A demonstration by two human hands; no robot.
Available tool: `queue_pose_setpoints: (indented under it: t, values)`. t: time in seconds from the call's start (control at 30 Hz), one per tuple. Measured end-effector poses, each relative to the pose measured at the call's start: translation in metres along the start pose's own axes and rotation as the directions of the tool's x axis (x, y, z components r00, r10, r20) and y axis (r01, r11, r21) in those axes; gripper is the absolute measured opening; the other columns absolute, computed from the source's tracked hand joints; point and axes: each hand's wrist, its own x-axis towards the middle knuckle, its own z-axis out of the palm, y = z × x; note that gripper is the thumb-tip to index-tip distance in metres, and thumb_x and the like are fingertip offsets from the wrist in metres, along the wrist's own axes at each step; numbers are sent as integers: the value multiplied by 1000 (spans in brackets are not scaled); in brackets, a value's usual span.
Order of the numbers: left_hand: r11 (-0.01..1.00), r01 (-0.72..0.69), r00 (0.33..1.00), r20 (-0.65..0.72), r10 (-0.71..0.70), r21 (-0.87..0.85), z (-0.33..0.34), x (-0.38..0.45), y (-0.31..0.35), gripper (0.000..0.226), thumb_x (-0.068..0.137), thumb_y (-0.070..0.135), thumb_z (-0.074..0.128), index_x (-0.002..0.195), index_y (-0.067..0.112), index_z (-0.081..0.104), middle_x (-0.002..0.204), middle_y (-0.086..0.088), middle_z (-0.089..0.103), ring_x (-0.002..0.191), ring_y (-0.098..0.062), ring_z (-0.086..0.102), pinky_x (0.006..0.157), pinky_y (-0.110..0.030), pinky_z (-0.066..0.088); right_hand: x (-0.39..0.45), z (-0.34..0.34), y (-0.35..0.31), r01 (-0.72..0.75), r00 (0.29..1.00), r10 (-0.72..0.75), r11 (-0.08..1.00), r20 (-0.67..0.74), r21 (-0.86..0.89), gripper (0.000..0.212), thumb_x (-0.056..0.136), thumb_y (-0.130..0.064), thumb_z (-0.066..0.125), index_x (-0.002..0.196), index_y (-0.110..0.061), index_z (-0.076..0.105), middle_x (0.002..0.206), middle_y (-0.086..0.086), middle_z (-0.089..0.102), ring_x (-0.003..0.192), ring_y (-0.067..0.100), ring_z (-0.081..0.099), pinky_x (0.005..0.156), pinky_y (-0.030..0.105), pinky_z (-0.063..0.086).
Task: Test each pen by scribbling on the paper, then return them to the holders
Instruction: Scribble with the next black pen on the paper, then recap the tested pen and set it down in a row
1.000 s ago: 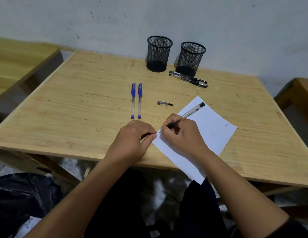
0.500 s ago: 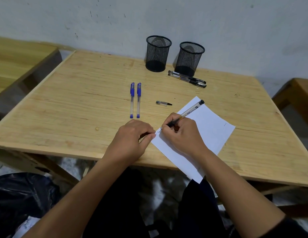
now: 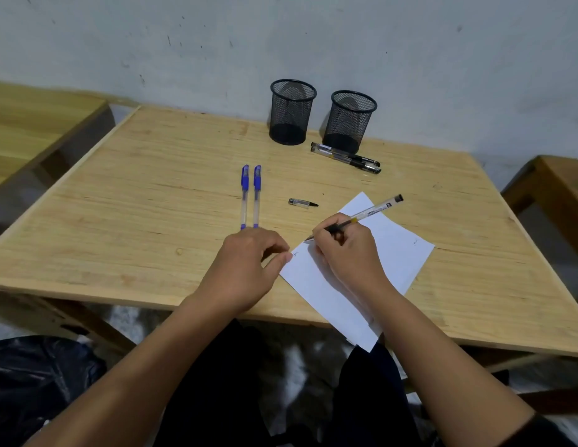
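My right hand (image 3: 347,253) grips a clear black-ink pen (image 3: 368,213), its tip at the left corner of the white paper (image 3: 394,253). A small scribble shows on that corner. My left hand (image 3: 249,269) pins the paper's left corner with fingertips. The pen's cap (image 3: 302,202) lies loose on the table. Two blue pens (image 3: 250,196) lie side by side just beyond my left hand. Two black pens (image 3: 345,157) lie in front of the right mesh holder (image 3: 349,121). The left mesh holder (image 3: 292,111) stands beside it; both holders look empty.
The wooden table (image 3: 136,204) stands against a pale wall. The paper hangs over the table's near edge. Another wooden surface (image 3: 29,124) sits to the left and a wooden piece (image 3: 558,185) to the right.
The pen tip has lifted slightly up and right from the scribble at the paper's corner. My left hand stays on the paper.
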Motion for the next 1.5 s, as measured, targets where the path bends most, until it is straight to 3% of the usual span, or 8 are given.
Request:
queue_pose_setpoints:
  t: [0.13,0.3,0.5,0.7,0.8,0.9,1.37,1.5]
  values:
    - [1000,8,995,-98,-8,3,0,35,9,19,86,26,61,104,21,65,107,6,65,104,-9,54,89,-17,34,3,-11,-8,-69,995,81,977,-51,202,12,90,-10,56,86,-7,66,56,1,53,43,0,46,45,9,36]
    - [985,63,995,63,-74,159,16,82,5,37,87,26,60,123,21,56,126,1,58,116,-18,50,93,-27,39,8,-28,-14,-127,986,156,926,-55,355,19,91,-13,52,91,-5,70,62,0,58,50,6,50,42,16,35]
    - [984,73,994,72,-85,164,25,96,3,21,89,23,57,109,17,64,106,-4,64,95,-15,54,77,-24,41,8,-40,-15,-105,986,151,900,-75,424,10,93,-11,50,84,-12,55,64,5,62,47,7,55,40,22,34]
    - [993,79,997,4,-79,-85,16,80,14,15,88,20,60,102,18,67,93,2,66,71,-1,53,61,-7,35,12,-44,-18,-43,989,96,916,-113,399,15,87,-7,59,74,-15,59,60,4,59,47,10,49,41,19,36]
    - [983,78,997,-6,-80,-165,10,69,21,13,89,19,59,99,20,67,88,5,66,70,5,53,59,-2,39,13,-43,-19,-36,991,83,919,-103,391,15,85,-7,62,73,-15,61,55,1,56,44,10,45,40,19,34]
    - [972,66,997,-21,-72,-226,5,62,28,12,88,16,59,96,18,68,81,5,65,70,1,55,61,2,39,12,-41,-21,-41,994,79,920,-80,390,14,84,-6,63,73,-14,61,51,-2,54,42,9,42,40,17,33]
    - [961,34,998,-50,-49,-273,-5,56,39,13,89,15,58,94,21,70,84,3,70,79,-12,62,70,-19,47,9,-51,-27,-15,995,55,913,-87,408,9,83,-7,63,74,-10,61,48,-6,52,44,8,39,42,17,32]
    - [961,24,998,-54,-41,-276,-8,55,39,14,88,14,59,93,20,70,82,6,68,76,-6,59,67,-10,43,8,-52,-28,-6,993,54,910,-103,414,10,82,-7,63,74,-11,60,47,-7,52,43,9,39,43,17,31]
